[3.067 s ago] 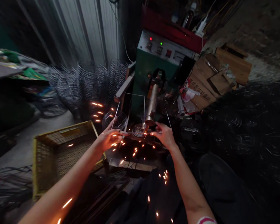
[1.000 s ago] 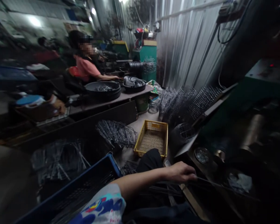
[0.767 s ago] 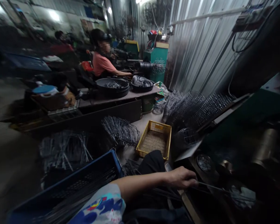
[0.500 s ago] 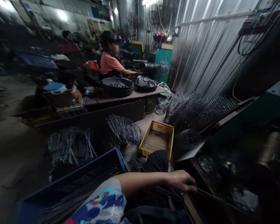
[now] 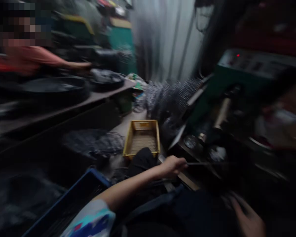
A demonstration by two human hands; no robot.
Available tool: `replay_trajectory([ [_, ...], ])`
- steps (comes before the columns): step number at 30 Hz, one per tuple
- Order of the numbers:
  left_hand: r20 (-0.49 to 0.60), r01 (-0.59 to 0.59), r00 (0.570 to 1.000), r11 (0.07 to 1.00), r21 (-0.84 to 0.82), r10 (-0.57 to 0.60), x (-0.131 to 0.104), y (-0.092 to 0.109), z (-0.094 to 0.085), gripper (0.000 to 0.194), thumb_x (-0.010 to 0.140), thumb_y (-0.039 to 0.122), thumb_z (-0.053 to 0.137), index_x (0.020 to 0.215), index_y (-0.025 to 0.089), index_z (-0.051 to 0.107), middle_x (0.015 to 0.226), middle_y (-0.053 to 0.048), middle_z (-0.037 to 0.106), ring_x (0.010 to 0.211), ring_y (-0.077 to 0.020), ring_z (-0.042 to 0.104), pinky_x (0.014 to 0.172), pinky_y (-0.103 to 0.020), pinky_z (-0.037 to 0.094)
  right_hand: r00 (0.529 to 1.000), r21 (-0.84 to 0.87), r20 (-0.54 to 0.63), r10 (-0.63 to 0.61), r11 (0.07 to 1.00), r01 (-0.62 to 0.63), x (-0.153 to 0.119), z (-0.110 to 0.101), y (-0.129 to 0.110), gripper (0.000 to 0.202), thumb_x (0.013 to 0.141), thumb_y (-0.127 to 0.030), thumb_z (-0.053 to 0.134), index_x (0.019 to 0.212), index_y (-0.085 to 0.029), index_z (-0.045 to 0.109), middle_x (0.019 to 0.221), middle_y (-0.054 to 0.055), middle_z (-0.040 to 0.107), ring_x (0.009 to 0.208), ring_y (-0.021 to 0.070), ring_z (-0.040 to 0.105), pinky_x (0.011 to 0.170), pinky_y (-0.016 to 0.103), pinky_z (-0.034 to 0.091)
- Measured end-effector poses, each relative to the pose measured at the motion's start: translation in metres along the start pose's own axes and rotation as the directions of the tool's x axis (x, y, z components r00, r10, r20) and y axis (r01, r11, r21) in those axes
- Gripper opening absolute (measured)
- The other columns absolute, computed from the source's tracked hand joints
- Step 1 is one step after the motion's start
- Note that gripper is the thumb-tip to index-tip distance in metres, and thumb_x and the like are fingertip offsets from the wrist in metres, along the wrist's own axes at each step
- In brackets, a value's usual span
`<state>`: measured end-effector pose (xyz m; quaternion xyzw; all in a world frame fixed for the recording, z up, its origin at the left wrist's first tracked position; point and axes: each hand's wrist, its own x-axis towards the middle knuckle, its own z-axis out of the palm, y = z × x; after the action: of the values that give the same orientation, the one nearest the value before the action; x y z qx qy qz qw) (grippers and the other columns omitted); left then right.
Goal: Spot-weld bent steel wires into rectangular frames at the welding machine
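My left hand (image 5: 174,165) is closed on one end of a thin metal rod (image 5: 199,163), which points right across the front of the green machine (image 5: 207,89). Low at the right, my right hand (image 5: 248,215) is blurred and dark; its fingers point up and left, and whether it holds anything cannot be made out. Beyond my left hand, the machine's ledge carries a small round dish (image 5: 190,141) with shiny bits and a pale crumpled thing (image 5: 217,153).
A yellow crate (image 5: 143,140) stands on the floor ahead. At my left is a blue crate (image 5: 64,200) with dark rods. Wire pieces (image 5: 96,141) lie beyond it. A person in a pink shirt (image 5: 34,61) sits behind a bench with black basins (image 5: 56,89).
The view has swung to the right, bringing more of the green machine into sight. My right hand has come into view at the lower right. My left hand still grips the rod.
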<state>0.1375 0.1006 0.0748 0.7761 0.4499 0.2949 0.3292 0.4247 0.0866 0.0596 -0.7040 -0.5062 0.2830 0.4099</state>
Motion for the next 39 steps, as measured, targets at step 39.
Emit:
replay_trajectory([
  [39, -0.246, -0.052, 0.967, 0.995, 0.088, 0.072, 0.021, -0.029, 0.031, 0.026, 0.097, 0.029, 0.05, 0.096, 0.012, 0.069, 0.078, -0.007, 0.074, 0.061, -0.0139, 0.067, 0.061, -0.019, 0.049, 0.942, 0.661, 0.117, 0.314, 0.684, -0.31, 0.025, 0.105, -0.02, 0.036, 0.076, -0.054, 0.066, 0.076, -0.02, 0.054, 0.045, -0.01, 0.043, 0.035, 0.0051, 0.034, 0.032, 0.014, 0.025],
])
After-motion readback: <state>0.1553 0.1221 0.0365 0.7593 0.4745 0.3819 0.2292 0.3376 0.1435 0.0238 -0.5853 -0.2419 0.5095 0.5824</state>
